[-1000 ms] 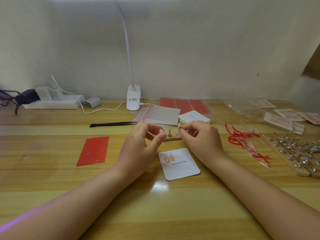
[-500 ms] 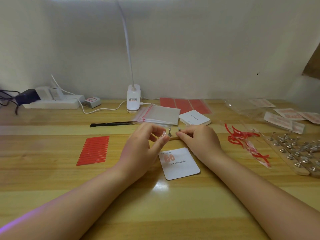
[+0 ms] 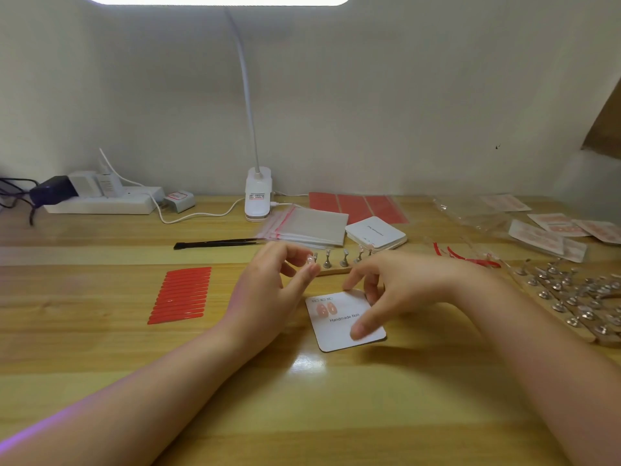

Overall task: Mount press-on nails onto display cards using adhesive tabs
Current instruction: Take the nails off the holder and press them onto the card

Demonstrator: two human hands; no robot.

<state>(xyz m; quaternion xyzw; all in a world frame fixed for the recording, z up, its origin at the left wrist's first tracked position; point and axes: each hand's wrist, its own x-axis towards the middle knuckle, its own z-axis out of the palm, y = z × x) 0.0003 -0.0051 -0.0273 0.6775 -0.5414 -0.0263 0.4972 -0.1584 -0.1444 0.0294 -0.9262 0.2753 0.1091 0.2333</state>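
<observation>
From the head camera, a white display card (image 3: 346,322) printed "Handmade Nail" lies flat on the wooden table (image 3: 302,398), with two pink nails (image 3: 326,310) already stuck near its upper-left corner. The left hand (image 3: 268,290), just left of the card, pinches a small pale press-on nail (image 3: 309,260) between thumb and fingertip. The right hand (image 3: 403,290) hangs spread and loose over the card's right side, holding nothing, its thumb tip pressing on the card's lower right part. Just behind the card stands a wooden strip of metal nail holders (image 3: 336,262). Well left of the card lies a red sheet of adhesive tabs (image 3: 183,295).
</observation>
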